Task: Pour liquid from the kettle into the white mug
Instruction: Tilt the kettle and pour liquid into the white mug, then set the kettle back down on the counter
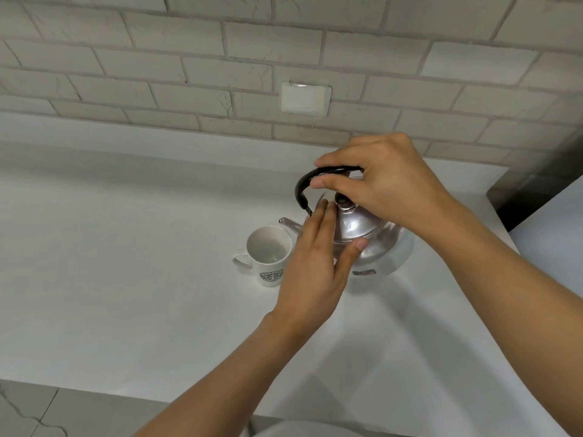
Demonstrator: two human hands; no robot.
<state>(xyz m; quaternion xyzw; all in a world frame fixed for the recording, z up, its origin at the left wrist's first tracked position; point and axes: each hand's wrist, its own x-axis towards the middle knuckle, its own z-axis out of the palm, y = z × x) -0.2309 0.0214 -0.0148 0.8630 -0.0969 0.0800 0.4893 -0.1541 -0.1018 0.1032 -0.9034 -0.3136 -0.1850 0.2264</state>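
A shiny metal kettle (369, 234) with a black arched handle and a black lid knob stands on the white counter (126, 263). Its spout points left, over the rim of the white mug (268, 257). The mug has a green round logo, its handle to the left, and a little clear liquid at the bottom. My right hand (385, 184) is closed around the top of the kettle's handle. My left hand (318, 263) lies flat with fingers straight against the kettle's left side, between kettle and mug, hiding the spout's base.
A pale brick wall with a white blank cover plate (304, 97) rises behind the counter. A dark corner piece (536, 187) stands at the right, past the counter's right end. The counter's front edge runs along the bottom, with grey floor (38, 414) below.
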